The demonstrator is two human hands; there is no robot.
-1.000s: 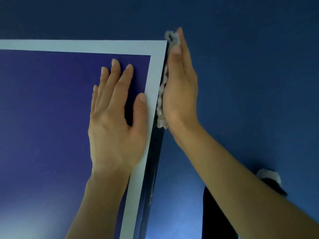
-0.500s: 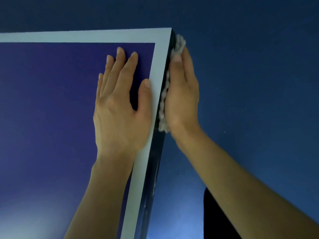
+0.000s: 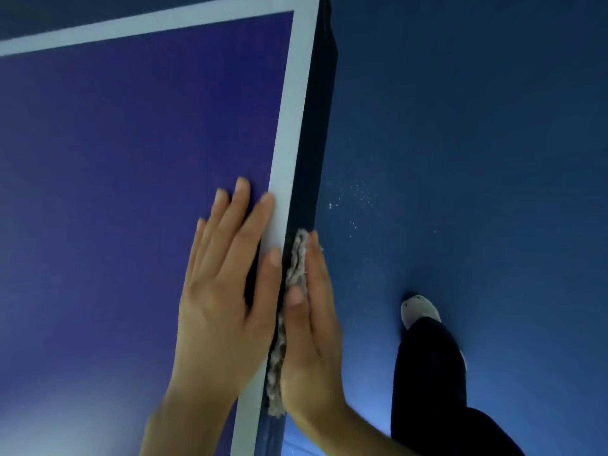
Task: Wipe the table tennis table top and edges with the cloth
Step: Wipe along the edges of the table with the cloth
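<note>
**Wiping the side edge**

My right hand (image 3: 312, 350) presses the cloth (image 3: 297, 258) against the dark side edge (image 3: 316, 143) of the bench (image 3: 115, 159), just outside the white line (image 3: 292, 126). Its fingers (image 3: 316, 264) are straight, not curled round the cloth. My left hand (image 3: 223, 301) lies flat just inside that line, fingers released. I judge firm, even pressure along the line matters, so the cloth doesn't bunch.

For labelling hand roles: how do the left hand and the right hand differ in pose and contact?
The left hand lies flat, palm down, on the table top; the right hand stands upright against the table's side edge. The left hand touches bare surface; the right hand presses the cloth onto that edge. Both have straight fingers.
</note>
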